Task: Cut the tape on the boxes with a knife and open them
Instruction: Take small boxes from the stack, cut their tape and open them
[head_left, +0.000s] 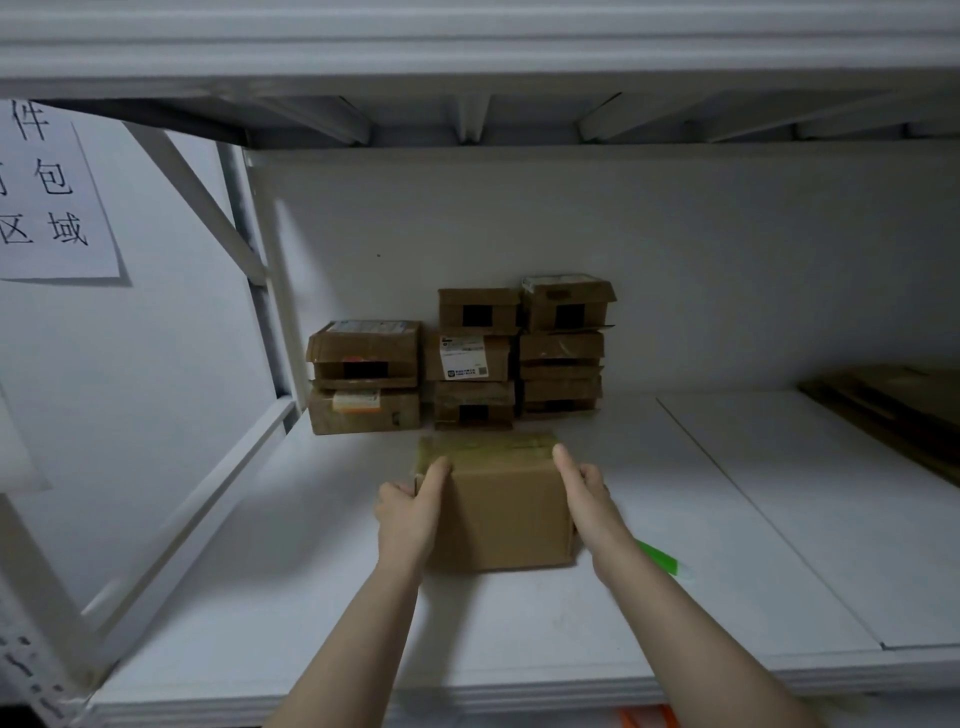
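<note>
Head view, one moment. My left hand and right hand clasp the box between them, one on each side wall, each with a digit lying along the top edge. The box rests on the white shelf. Its greenish tape crosses the far top edge, at 12 o'clock, turned away from me. The green knife lies on the shelf at 4 o'clock of the box, just beside my right forearm and partly hidden by it; I cannot tell whether the blade is out.

Risks, as I judge them:
- A sweep of the right forearm could knock the knife toward the shelf's front edge, or graze the blade.
- Pushing the box toward 12 o'clock could bump the stack close behind it, whose upper boxes sit unevenly with loose flaps.
- With the tape facing away, cutting without first turning the box would mean an awkward reach.
- A deep cut could damage whatever is inside.

Containers: the held box is sealed, so its contents are not visible. The stacked boxes are closed or nearly so, bearing labels and dark patches, and nothing inside them shows. Flat cardboard lies at 2 o'clock
</note>
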